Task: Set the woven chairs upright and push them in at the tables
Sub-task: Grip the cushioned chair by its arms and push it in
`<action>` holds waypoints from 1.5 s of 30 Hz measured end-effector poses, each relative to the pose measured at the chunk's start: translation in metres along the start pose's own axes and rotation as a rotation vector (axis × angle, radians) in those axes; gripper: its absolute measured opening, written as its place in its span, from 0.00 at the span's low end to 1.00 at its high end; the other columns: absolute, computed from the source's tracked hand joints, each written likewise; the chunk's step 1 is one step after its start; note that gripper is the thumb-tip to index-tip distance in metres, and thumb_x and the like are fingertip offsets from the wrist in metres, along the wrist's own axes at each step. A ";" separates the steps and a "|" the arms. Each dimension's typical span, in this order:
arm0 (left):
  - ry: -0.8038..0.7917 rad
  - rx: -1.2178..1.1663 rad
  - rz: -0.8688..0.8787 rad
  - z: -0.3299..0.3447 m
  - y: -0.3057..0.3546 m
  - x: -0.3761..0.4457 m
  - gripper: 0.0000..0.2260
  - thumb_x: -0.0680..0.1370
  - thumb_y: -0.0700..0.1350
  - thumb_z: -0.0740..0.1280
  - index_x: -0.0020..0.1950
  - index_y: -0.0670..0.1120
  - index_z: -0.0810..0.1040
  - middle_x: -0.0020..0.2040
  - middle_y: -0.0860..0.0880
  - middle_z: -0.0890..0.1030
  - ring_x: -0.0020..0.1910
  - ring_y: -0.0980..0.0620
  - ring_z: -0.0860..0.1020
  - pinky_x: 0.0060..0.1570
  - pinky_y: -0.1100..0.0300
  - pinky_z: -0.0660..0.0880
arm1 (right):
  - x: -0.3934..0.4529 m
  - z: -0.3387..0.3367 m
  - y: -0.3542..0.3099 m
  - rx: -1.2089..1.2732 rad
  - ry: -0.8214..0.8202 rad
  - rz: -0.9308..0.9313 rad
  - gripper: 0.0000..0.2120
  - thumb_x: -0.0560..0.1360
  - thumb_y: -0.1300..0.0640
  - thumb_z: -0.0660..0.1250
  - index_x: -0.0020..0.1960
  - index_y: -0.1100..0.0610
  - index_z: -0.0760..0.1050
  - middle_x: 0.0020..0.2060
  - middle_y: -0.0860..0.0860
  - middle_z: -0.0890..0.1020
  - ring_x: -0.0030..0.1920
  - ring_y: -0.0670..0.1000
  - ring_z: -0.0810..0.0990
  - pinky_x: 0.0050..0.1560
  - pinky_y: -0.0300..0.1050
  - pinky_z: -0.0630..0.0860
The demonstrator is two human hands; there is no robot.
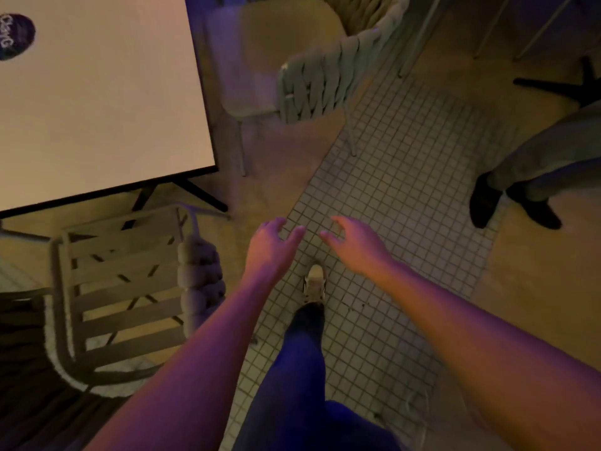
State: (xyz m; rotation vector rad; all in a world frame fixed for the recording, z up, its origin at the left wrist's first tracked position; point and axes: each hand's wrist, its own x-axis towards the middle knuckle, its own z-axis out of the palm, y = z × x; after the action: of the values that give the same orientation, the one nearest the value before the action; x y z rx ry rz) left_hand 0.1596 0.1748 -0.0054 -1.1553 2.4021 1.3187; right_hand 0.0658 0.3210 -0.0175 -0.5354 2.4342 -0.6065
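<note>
Pale rope-woven chair with slatted seat frame tipped over on the floor beside the white square desk, second woven chair upright at its far side; left hand and right hand hover over tiled floor, fingers spread, empty.

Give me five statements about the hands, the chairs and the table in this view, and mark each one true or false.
1. Both hands, left hand and right hand, are empty. True.
2. The left hand grips the woven chair beyond the table corner. False: it hovers over the tiled floor, touching no chair.
3. The slatted chair at lower left stands beside the table. True.
4. The table holds plates and glasses. False: only a dark round logo shows on it.
5. Another person's dark shoes show at right. True.
</note>
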 end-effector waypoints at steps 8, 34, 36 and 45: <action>-0.008 0.028 -0.099 0.018 0.085 0.104 0.26 0.75 0.58 0.65 0.67 0.43 0.75 0.62 0.41 0.79 0.61 0.43 0.77 0.61 0.52 0.72 | 0.142 -0.097 0.024 0.010 -0.075 0.000 0.31 0.74 0.36 0.60 0.72 0.51 0.66 0.70 0.51 0.73 0.68 0.52 0.72 0.63 0.49 0.71; 0.501 -0.581 -0.677 0.073 0.283 0.354 0.26 0.75 0.60 0.64 0.67 0.47 0.75 0.60 0.46 0.80 0.51 0.51 0.75 0.46 0.58 0.68 | 0.576 -0.332 -0.032 -0.258 -0.222 -0.555 0.28 0.73 0.39 0.64 0.69 0.52 0.70 0.64 0.53 0.78 0.62 0.54 0.77 0.60 0.50 0.75; 0.596 -0.674 -0.775 0.061 0.272 0.366 0.27 0.75 0.61 0.64 0.69 0.47 0.73 0.61 0.45 0.79 0.53 0.49 0.76 0.48 0.56 0.70 | 0.598 -0.322 -0.055 -0.304 -0.243 -0.596 0.28 0.73 0.40 0.64 0.69 0.52 0.70 0.64 0.53 0.78 0.62 0.54 0.77 0.60 0.51 0.74; 0.931 -0.971 -1.022 0.010 0.252 0.402 0.31 0.74 0.60 0.65 0.73 0.46 0.67 0.65 0.45 0.76 0.60 0.43 0.76 0.59 0.46 0.74 | 0.668 -0.291 -0.155 -0.414 -0.372 -0.752 0.27 0.75 0.41 0.64 0.69 0.54 0.70 0.64 0.55 0.77 0.64 0.55 0.76 0.61 0.50 0.73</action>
State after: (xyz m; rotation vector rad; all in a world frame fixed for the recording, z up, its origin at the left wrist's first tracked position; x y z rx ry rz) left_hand -0.2938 0.0401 -0.0399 -3.1409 0.7641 1.6547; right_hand -0.5811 -0.0474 -0.0066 -1.6128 1.9525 -0.2336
